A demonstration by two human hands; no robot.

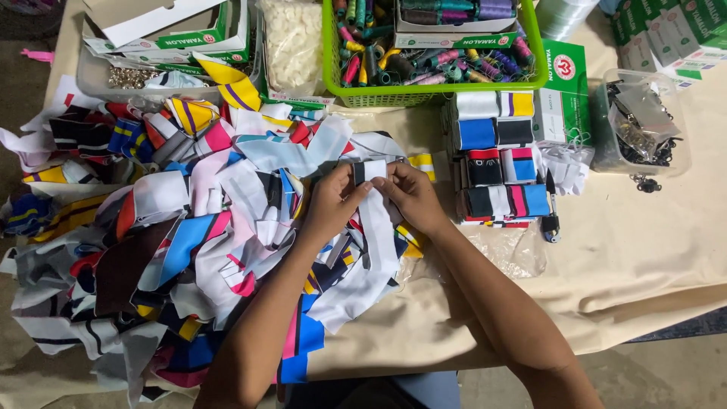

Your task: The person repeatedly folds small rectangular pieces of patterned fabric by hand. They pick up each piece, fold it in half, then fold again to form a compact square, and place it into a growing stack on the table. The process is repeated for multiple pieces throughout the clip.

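White and black cloth fills the middle of the head view: you pinch a narrow fabric strip point(372, 198) between both hands, its folded upper end raised and its loose end trailing toward you. Your left hand point(333, 203) has thumb and fingers closed on the strip's left edge; your right hand point(413, 197) clamps the right edge, fingertips meeting at the fold, seemingly to keep the crease flat and square.

Under your left forearm spreads a loose heap of fabric scraps point(174, 242) in blue, pink, yellow, black and white, close enough to draw from without stretching. Just beyond your right hand stands a stack of folded pieces point(496, 159), edges lined up in two columns, apparently kept apart from the heap so finished folds stay neat. Small black scissors point(551, 216) lie just beside that stack on the beige table cover point(644, 257).

Along the far edge, a green basket point(432, 89) holds thread spools, a clear tub point(640, 121) at far right holds metal clips, and a clear bag of white buttons point(291, 42) stands beside opened cardboard boxes point(163, 30), all well apart from your hands.
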